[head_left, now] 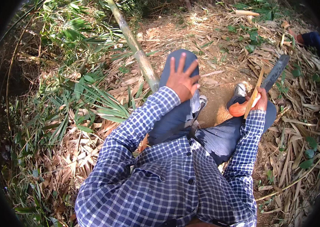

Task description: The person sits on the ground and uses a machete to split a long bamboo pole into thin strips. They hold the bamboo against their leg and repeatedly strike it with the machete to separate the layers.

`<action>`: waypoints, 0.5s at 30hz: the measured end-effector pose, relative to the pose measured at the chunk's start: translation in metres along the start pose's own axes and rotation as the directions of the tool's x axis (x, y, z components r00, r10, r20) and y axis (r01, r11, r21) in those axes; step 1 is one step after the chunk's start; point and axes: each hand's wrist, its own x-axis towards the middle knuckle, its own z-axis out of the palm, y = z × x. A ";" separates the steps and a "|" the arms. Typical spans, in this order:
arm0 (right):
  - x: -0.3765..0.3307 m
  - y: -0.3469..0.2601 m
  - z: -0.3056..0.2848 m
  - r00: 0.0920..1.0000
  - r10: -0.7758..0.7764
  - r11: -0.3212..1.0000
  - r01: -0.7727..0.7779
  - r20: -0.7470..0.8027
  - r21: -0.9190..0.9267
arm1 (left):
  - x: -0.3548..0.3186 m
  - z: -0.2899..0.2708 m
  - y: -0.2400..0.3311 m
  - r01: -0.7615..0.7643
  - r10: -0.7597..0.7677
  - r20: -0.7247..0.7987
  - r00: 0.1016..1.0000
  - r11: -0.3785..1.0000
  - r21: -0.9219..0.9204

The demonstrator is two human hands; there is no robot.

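Observation:
My left hand (182,81) lies on my raised left knee (182,56), its fingers spread and nothing in it. Over by my right knee, my right hand (260,102) is closed round a machete. The machete's dark blade (275,73) points up and away to the right, and its reddish-orange curved handle end (237,109) sticks out toward my legs. Along the machete runs a thin yellow-brown strip (255,90), which looks like split bamboo or wood. My fingers partly hide where the strip and machete meet.
A long bamboo pole (137,53) slants down to my left knee. Dry leaves and husks (80,143) litter the ground, with green palm-like fronds (107,102) at left. At far right, part of another person in dark blue clothing (313,41) shows.

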 end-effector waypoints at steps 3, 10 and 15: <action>0.000 0.001 0.005 0.999 0.004 0.999 -0.007 -0.042 -0.053 | -0.007 0.013 0.008 -0.190 0.195 0.056 0.979 0.978 -0.080; -0.008 0.002 0.013 0.977 -0.194 0.937 0.158 -0.091 -0.310 | -0.017 0.051 0.048 -0.007 0.151 0.258 0.954 0.875 -0.484; -0.050 -0.003 0.067 0.972 -0.229 0.901 0.234 0.059 -0.364 | -0.011 0.042 0.042 0.013 0.069 0.096 0.993 0.745 -0.667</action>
